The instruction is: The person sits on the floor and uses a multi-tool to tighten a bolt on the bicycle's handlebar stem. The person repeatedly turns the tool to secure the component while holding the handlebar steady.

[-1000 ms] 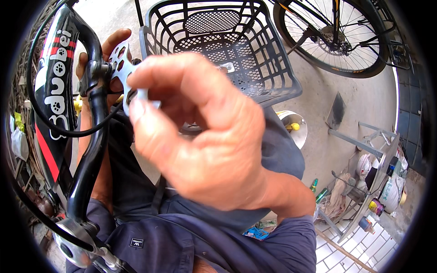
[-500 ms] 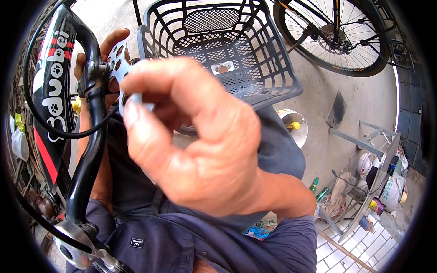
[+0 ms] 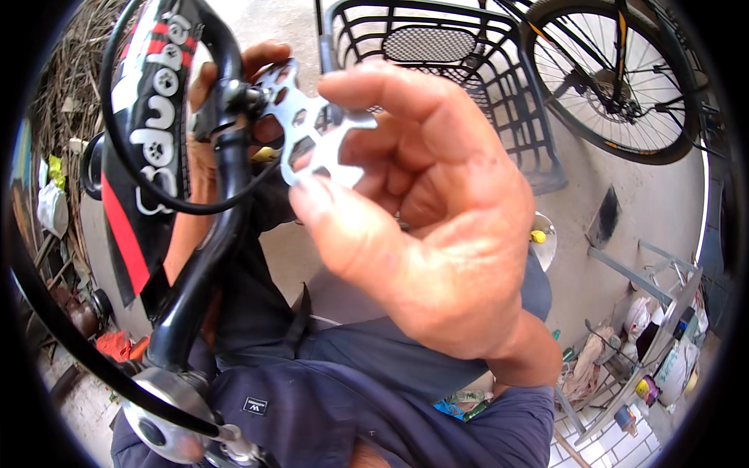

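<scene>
A silver metal plate (image 3: 331, 150), cut through with several holes and notched at its edges, stands beside a black bicycle handlebar tube (image 3: 232, 168). My right hand (image 3: 460, 203) pinches the plate's near edge with the thumb below and the index finger above; the other fingers curl behind. A round bolt (image 3: 240, 96) sits between the plate and the tube. Behind the tube is my left hand (image 3: 265, 54), its fingers bent around the far side, one close to the plate's upper end. What those fingers press on is hidden.
A black cable (image 3: 168, 204) loops past the tube, near a black, white and red frame (image 3: 152, 101). At lower left is a silver bell-shaped part (image 3: 160, 413). Further off are a black basket (image 3: 546, 152), a bicycle wheel (image 3: 624, 117), a white bucket (image 3: 548, 243) and a cluttered metal rack (image 3: 647, 285).
The whole scene has shifted right in the picture as the view turned. My right hand has tilted back from the tube, so more of the plate shows, still pinched in its fingers.
</scene>
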{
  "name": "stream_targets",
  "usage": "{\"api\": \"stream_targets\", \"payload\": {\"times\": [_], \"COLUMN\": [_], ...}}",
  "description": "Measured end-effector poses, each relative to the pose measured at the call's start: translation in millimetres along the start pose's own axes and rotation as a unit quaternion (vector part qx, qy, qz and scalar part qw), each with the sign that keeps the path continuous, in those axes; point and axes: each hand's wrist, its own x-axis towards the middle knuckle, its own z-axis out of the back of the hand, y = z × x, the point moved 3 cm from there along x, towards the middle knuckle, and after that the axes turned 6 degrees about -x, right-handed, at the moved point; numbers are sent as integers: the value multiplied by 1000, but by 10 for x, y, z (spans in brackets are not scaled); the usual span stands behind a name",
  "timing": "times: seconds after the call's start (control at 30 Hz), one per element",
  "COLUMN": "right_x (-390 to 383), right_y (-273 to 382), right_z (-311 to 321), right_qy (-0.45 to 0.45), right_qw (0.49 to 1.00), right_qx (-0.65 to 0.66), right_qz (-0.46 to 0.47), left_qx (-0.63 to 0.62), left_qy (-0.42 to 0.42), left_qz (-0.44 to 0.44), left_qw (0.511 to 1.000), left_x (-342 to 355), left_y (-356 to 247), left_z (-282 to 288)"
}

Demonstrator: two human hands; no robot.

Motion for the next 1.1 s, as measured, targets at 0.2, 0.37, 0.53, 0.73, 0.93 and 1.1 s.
{"api": "stream_targets", "payload": {"times": [0.2,0.37,0.53,0.73,0.93,1.1], "right_x": [-152,-148,-6,98,14,-113], "right_y": [-119,-16,12,45,74,-40], "right_z": [-58,-119,48,153,99,-20], "right_qy": [-1,-12,-31,-41,-10,7], "right_qw": [989,983,994,998,997,998], "right_qx": [-121,-135,-93,-50,-51,-69], "right_qz": [91,121,52,8,-48,0], "left_qx": [-7,27,8,102,92,73], "left_qy": [-92,-58,-25,-49,-52,-90], "left_qz": [1,-14,-6,-22,13,5], "left_qw": [996,998,1000,993,994,993], "left_x": [-12,-57,17,77,52,18], "left_y": [117,-73,56,80,31,30], "left_z": [-2,-55,-82,-5,-34,-58]}}
